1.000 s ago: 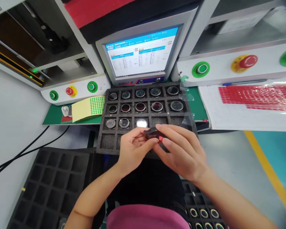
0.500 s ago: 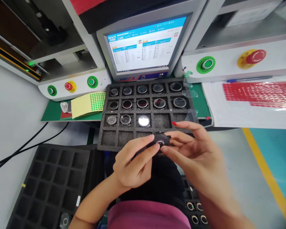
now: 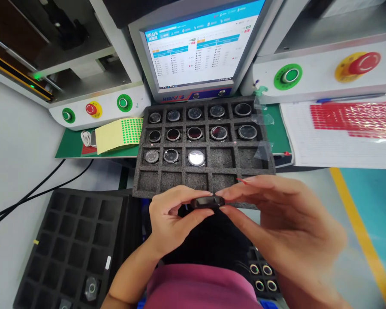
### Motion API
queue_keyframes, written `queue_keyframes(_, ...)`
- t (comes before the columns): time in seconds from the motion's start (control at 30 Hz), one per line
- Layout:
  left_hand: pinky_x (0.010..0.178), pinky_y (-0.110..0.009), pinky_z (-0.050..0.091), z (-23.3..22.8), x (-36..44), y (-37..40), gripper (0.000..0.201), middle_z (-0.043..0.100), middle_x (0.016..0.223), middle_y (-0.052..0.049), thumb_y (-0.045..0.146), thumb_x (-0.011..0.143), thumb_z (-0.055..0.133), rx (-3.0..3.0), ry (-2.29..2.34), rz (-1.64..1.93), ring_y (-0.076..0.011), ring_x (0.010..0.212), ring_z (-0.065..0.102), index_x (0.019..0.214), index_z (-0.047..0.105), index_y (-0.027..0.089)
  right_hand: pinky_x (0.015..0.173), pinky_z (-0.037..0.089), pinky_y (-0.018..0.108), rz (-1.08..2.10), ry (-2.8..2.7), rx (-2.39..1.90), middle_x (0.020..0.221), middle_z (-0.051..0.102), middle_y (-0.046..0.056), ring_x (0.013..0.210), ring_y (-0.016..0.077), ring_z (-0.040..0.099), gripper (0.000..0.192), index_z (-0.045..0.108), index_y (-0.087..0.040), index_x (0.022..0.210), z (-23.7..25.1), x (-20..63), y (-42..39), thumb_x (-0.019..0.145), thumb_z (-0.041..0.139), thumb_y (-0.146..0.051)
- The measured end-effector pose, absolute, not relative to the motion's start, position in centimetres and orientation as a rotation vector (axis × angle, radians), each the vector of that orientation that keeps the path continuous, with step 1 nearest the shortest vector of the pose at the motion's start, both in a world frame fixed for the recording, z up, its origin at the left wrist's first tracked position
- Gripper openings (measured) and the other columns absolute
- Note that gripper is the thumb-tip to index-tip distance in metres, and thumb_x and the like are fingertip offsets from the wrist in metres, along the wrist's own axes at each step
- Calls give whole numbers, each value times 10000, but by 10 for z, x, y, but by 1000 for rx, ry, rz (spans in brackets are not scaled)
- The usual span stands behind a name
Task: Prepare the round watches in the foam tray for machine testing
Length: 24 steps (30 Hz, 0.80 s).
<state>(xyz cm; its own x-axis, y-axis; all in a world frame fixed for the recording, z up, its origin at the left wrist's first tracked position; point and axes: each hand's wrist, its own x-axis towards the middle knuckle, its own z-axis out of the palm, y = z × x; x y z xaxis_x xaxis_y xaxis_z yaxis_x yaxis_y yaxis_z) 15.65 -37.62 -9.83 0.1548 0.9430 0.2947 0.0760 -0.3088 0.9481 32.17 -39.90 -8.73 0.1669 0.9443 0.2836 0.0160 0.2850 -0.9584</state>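
Observation:
A black round watch case (image 3: 207, 201) is held edge-on between my two hands, just past the near edge of a grey foam tray (image 3: 140, 169). My left hand (image 3: 172, 221) pinches its left end, with the thumb below and the fingers above. From the other side my right hand (image 3: 286, 214) grips the right end between thumb and fingertips. The tray carries several round watches in its upper rows. One of them, a watch with a bright reflecting face (image 3: 196, 158), lies in the third row. The front of the held watch case is hidden.
A monitor (image 3: 206, 51) stands behind the tray, between machines with green buttons (image 3: 290, 76) and red stop buttons (image 3: 364, 63). Left is a yellow sticker sheet (image 3: 111, 136); right, papers (image 3: 299, 146). A black compartment tray (image 3: 73, 229) sits lower left, another tray (image 3: 263, 277) lower right.
The watch case has been turned from showing its round back to edge-on and has come slightly lower. Both hands have shifted their grip around it. The camera view has moved a little.

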Motion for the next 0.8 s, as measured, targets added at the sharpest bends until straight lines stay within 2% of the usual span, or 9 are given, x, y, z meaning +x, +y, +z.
queue_keyframes(0.2, 627, -218, 532, -97, 154, -374, 254, 755, 784, -33, 121, 773, 803, 1631, 923, 1276, -128, 673, 669, 1010, 780, 209, 784, 642, 201, 853, -1201, -1101, 902, 753, -37, 794, 117, 741, 466, 678, -265, 1118, -85, 324, -402, 748, 777, 0)
queue_keyframes(0.37, 622, -231, 533, -98, 152, -375, 245, 759, 785, -46, 159, 778, 812, 1604, 851, 1239, -136, 670, 671, 1016, 782, 210, 814, 584, 123, 955, -1260, -1058, 834, 718, -57, 796, 67, 698, 364, 688, -235, 999, -81, 333, -398, 744, 767, 12)
queue_keyframes(0.5, 620, -236, 533, -98, 153, -374, 253, 760, 772, -48, 177, 773, 820, 1576, 812, 1242, -139, 663, 671, 1020, 782, 212, 748, 605, 165, 1044, -1229, -965, 798, 679, -56, 745, 82, 678, 373, 680, -243, 988, -82, 335, -393, 733, 757, 18)
queue_keyframes(0.63, 614, -241, 537, -96, 154, -374, 226, 760, 767, -44, 176, 783, 806, 1558, 864, 1224, -143, 656, 673, 1004, 789, 223, 775, 636, 249, 931, -1224, -1059, 866, 742, -33, 788, 134, 723, 440, 701, -275, 1076, -86, 331, -398, 728, 800, -24)
queue_keyframes(0.8, 579, -222, 532, -97, 153, -375, 180, 752, 745, -44, 184, 774, 808, 1547, 984, 1217, -141, 640, 666, 951, 801, 215, 731, 646, 279, 818, -1267, -1168, 854, 768, -22, 761, 161, 740, 351, 711, -273, 1020, -93, 329, -406, 762, 793, -50)
